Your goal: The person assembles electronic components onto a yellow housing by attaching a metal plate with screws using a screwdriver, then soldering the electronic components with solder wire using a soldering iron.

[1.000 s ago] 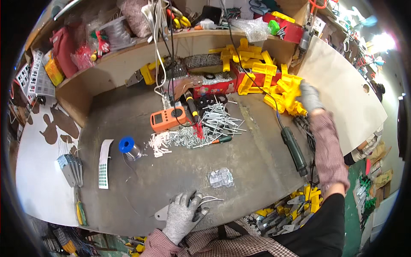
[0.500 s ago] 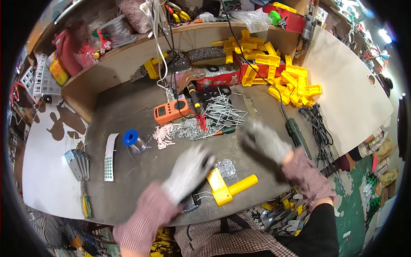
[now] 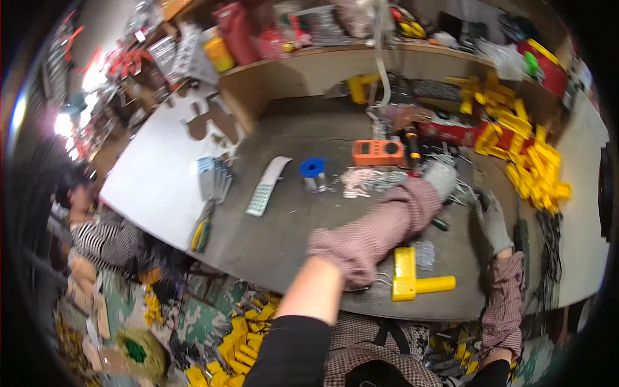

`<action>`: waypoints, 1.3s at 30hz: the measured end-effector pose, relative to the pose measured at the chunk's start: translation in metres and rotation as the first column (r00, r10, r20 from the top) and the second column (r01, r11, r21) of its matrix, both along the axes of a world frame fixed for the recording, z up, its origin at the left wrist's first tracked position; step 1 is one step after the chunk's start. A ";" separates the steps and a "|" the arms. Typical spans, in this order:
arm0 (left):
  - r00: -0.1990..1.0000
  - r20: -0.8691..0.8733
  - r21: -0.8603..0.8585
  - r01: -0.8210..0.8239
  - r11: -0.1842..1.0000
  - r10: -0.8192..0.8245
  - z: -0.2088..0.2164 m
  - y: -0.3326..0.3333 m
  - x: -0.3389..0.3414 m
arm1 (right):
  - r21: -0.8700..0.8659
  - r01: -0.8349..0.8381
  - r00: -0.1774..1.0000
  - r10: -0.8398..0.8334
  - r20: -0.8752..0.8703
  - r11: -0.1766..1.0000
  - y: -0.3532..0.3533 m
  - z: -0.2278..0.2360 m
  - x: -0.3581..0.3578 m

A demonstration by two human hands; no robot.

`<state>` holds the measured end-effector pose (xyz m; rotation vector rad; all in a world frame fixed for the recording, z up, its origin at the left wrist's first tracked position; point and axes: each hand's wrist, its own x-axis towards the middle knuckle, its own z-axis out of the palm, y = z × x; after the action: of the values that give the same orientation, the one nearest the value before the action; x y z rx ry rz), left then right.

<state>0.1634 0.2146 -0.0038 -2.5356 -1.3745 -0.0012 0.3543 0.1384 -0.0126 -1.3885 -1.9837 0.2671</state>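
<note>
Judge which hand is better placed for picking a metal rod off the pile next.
Probably the left hand: it is right at the rods, while the right hand is off to their right. Blur hides whether either holds anything.

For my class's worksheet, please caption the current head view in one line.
Gloved left hand at a pile of metal rods, right hand nearby, yellow plastic part lying on the workbench.

Left hand [image 3: 441, 179] wears matt grey cloth glove [image 3: 445, 173]; beside it, slim silvery metal rods [image 3: 442, 157]; nearer body, smooth yellow plastic T-shaped part [image 3: 404, 274]; beneath, dull dark-grey worktop [image 3: 303, 238].
</note>
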 end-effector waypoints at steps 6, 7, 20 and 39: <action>0.823 0.109 -0.186 0.568 0.802 -0.558 0.005 -0.097 -0.029 | -0.344 -0.473 0.858 0.336 -0.388 0.811 -0.143 0.048 -0.010; 0.838 0.200 -0.452 0.539 0.711 -0.508 0.003 -0.105 -0.031 | -0.282 -0.528 0.837 0.434 -0.334 0.801 -0.151 0.040 -0.020; 0.811 0.585 -0.608 0.413 0.678 0.031 -0.005 -0.164 -0.063 | -0.221 -0.561 0.813 0.581 0.035 0.798 -0.159 -0.020 -0.034; 0.911 0.383 -0.679 0.388 0.623 -0.151 0.015 -0.153 -0.052 | -0.118 -0.550 0.827 0.559 0.063 0.827 -0.164 -0.017 -0.038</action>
<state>0.1118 0.0612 0.0116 -3.5654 -1.2173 0.1799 0.3167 -0.0252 -0.0292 -0.8494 -2.4553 0.5733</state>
